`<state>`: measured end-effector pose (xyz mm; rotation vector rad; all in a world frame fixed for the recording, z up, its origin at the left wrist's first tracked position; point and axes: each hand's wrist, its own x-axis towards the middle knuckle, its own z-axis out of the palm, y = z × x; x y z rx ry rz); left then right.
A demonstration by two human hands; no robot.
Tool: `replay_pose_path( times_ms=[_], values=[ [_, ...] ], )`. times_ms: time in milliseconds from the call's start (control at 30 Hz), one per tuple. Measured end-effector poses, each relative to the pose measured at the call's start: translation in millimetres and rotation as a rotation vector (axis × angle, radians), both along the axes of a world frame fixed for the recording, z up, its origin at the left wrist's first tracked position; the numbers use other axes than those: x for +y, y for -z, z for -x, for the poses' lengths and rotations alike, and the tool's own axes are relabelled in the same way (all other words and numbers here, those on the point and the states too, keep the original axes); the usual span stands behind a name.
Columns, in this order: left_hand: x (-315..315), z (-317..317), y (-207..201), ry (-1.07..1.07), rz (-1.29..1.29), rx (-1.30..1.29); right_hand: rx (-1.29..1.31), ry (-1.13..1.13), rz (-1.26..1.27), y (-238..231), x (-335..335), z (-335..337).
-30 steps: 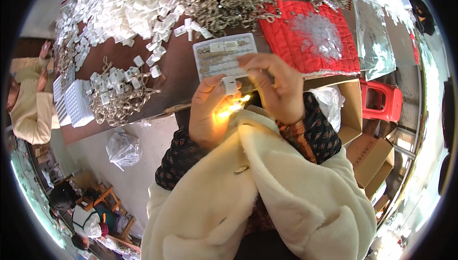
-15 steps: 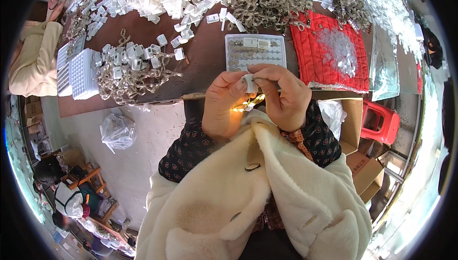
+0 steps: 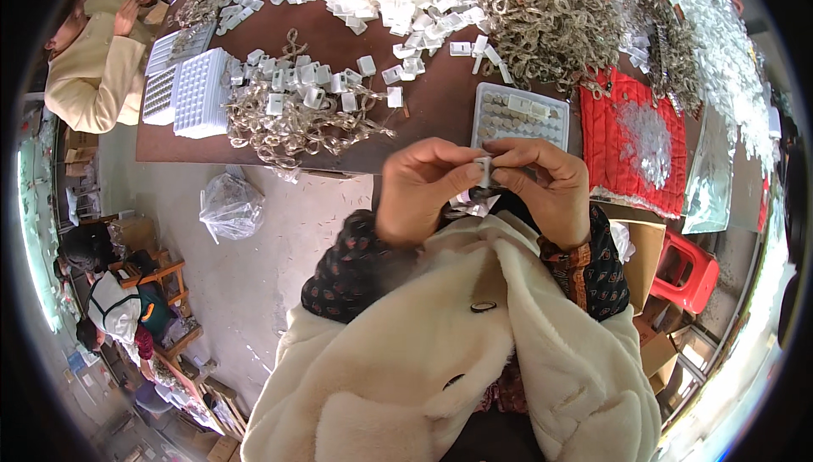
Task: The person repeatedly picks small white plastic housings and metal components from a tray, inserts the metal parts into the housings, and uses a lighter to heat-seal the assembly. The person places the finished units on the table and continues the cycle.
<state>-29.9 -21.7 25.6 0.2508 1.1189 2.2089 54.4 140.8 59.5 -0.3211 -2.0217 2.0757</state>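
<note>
Pinching a small white plastic clip (image 3: 483, 171) between thumb and fingertips, my left hand (image 3: 421, 191) and right hand (image 3: 546, 187) hold it close above my lap, just off the brown table's (image 3: 440, 102) edge, likely for a better look. The gridded tray (image 3: 518, 116) lies near. My fingers hide most of the clip.

One fisheye view from my head, looking steeply down and close over my chest at the brown table (image 3: 440, 106); floor shows left of it, edges bending toward the rim.
</note>
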Motion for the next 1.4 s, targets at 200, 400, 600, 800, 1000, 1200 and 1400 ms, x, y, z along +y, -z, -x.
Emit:
replay_pose_path(
  times_ms=[200, 400, 600, 800, 1000, 1200, 1400],
  values=[
    [-60.9, 90.9, -34.4, -0.603, 1.024, 1.076, 0.028, 0.117, -0.166, 4.8, 0.6, -2.0],
    [-48.5, 112.0, -19.1, -0.685, 1.340, 1.625, 0.011, 0.106, -0.165, 10.1, -1.8, -0.3],
    [4.6, 102.9, 0.9, -0.304, 1.284, 1.606, -0.015, 0.044, -0.279, 10.0, -0.6, -0.4],
    [8.1, 108.3, -6.9, -0.343, 1.095, 1.617, -0.025, 0.069, -0.332, 4.6, 6.1, -1.8],
    [15.3, 61.5, -24.4, -0.220, 0.527, 1.696, 0.056, 0.152, 0.278, 3.6, 5.9, 4.2],
    [24.6, -2.9, -27.6, 0.137, 0.245, 0.596, 0.000, 0.066, 0.203, -0.5, 27.2, -11.1],
    [23.8, 0.5, 0.9, 0.493, 0.106, -0.158, 0.039, -0.084, -0.188, 4.9, 51.7, -28.7]
  ],
)
